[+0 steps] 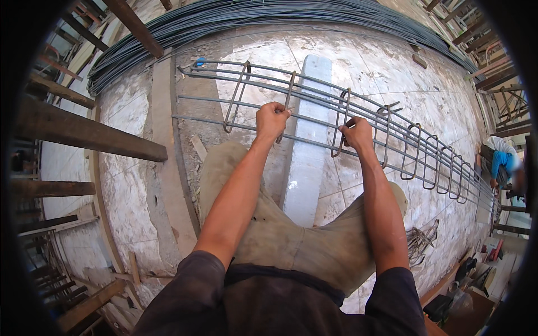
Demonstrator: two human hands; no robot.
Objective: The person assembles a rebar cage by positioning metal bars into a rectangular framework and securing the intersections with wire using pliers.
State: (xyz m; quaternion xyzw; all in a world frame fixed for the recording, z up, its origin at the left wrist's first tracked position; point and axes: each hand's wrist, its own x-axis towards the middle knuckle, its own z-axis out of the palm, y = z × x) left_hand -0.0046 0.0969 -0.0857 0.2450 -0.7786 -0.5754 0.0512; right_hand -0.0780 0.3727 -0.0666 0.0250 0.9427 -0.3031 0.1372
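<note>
A long cage of steel reinforcing bars (319, 119) stretches from the upper left toward the far right, with several bent rectangular stirrups hung around it. My left hand (273, 119) is closed, thumb and fingers pinching a stirrup (292, 84) that crosses the bars. Farther right, my right hand (358, 134) is closed around the side of another stirrup (346, 103). Left of my left hand, a third stirrup (235, 98) leans on the bars. Beneath the cage, between my knees, lies a pale grey block (305, 162).
A thick bundle of long rods (235, 22) curves along the far side. Wooden posts (89, 130) jut in from the left, beside a plank (168, 140) on the floor. A co-worker (502, 159) bends near the cage's far right end. Coiled wire (423, 242) lies by my right knee.
</note>
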